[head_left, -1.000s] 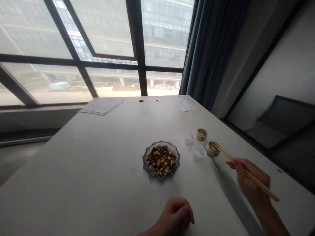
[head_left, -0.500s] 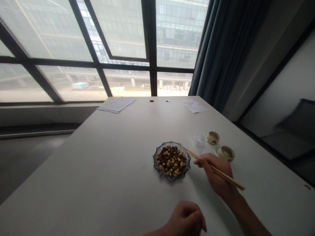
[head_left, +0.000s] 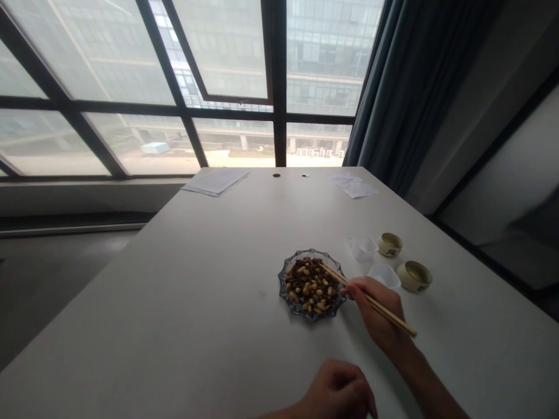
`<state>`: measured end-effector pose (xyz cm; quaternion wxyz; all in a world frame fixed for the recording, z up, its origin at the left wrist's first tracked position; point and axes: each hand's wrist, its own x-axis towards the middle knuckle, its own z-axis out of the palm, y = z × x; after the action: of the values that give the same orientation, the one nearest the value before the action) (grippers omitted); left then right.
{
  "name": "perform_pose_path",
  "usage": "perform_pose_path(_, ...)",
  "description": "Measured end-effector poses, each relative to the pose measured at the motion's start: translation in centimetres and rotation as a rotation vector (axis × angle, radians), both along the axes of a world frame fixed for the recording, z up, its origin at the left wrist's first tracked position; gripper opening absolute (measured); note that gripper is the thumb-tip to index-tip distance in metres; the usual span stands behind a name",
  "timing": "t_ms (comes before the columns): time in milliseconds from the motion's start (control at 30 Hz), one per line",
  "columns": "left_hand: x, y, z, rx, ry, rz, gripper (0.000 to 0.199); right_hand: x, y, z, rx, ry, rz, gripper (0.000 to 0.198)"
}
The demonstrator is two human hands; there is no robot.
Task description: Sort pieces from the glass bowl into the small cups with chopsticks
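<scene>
A scalloped glass bowl point(head_left: 286, 299) on the white table holds a mix of peanuts point(head_left: 311, 289) and dark, thin dried pieces. My right hand point(head_left: 378, 308) grips a pair of wooden chopsticks point(head_left: 391, 314) from the right of the bowl. Their tips reach over its rim into the far right part of the mix; whether they pinch a piece is too small to see. Nearer to me, my left hand point(head_left: 343, 390) rests by the table's front with its fingers curled in. Whatever its palm might hold is hidden.
Two clear plastic containers point(head_left: 364, 249) stand right of the bowl, the nearer one partly behind my right hand. Beside them are two beige cups point(head_left: 414, 276) with dark marks. Paper sheets point(head_left: 216, 181) lie at the far left, and crumpled paper point(head_left: 353, 185) at the far right.
The chopstick tips have moved from the bowl's far rim down into the mix. My right hand has shifted with them. The whole view has moved slightly, so the table appears further right.
</scene>
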<state>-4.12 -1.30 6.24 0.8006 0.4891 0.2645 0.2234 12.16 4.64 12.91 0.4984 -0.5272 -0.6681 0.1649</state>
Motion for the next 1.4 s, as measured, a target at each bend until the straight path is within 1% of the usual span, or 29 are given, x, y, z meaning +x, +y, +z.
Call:
perform_pose_path(100,0.0,0.0,0.2,-0.012,-0.002,0.003,0.077,0.0,0.0,0.1,0.028,-0.009,-0.021,0.021)
perform_pose_path(267,0.2,-0.1,0.2,-0.029,-0.010,0.015,0.076,0.1,-0.1,0.2,-0.004,0.037,-0.020,0.025)
perform_pose_path(367,0.3,-0.2,0.2,-0.041,-0.011,0.018,0.075,0.0,-0.2,0.1,-0.016,0.091,-0.045,0.027)
perform_pose_path(500,0.2,0.0,0.3,-0.037,-0.006,0.015,0.074,-0.5,-0.4,0.1,-0.032,0.184,-0.074,0.022)
perform_pose_path(667,0.1,0.0,0.4,-0.029,0.000,0.021,0.073,-0.9,-0.8,0.7,0.007,0.117,0.004,0.024)
perform_pose_path(800,0.1,-0.1,0.2,-0.037,0.000,0.026,0.072,-1.2,-0.9,0.7,0.013,0.104,0.029,0.026)
perform_pose_path(967,0.1,-0.1,0.2,-0.044,-0.012,0.019,0.070,-1.4,-1.0,-0.2,-0.051,0.190,0.077,0.024)
perform_pose_path(1067,0.1,-0.1,0.3,-0.043,-0.019,0.022,0.068,-2.0,-1.0,-0.8,-0.098,0.269,0.131,0.022)
perform_pose_path(1200,0.3,-0.2,0.4,-0.054,-0.019,0.031,0.061,-3.4,-0.8,-0.7,-0.141,0.362,0.236,0.019)
perform_pose_path(1300,0.4,-0.2,0.4,-0.058,-0.012,0.034,0.059,-4.2,-0.9,0.2,-0.169,0.272,0.268,0.021)
perform_pose_path(1400,0.3,-0.1,0.3,-0.058,-0.003,0.032,0.059,-4.3,-1.2,1.1,-0.151,0.165,0.238,0.024)
